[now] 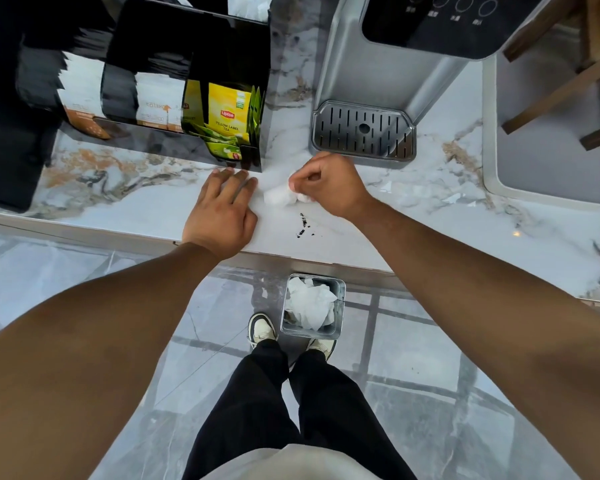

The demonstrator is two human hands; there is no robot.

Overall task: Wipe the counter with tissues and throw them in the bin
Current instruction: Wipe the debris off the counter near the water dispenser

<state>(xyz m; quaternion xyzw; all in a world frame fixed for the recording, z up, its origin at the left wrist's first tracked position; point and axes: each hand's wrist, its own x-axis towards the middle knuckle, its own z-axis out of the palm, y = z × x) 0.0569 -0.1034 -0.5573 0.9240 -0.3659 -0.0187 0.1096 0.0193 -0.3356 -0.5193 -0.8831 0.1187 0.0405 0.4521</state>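
Tissue, a small white wad at frame centre, lies on the marble bench, pinched by the right hand with clenched fingers; it looks light, soft and easily torn, best bunched from above. The left hand lies flat, fingers released, beside it. Dark crumbs sit just below, near the bench's front edge. Open room runs right; the tea organiser and water dispenser crowd above. The bin waits on the floor, lower centre.
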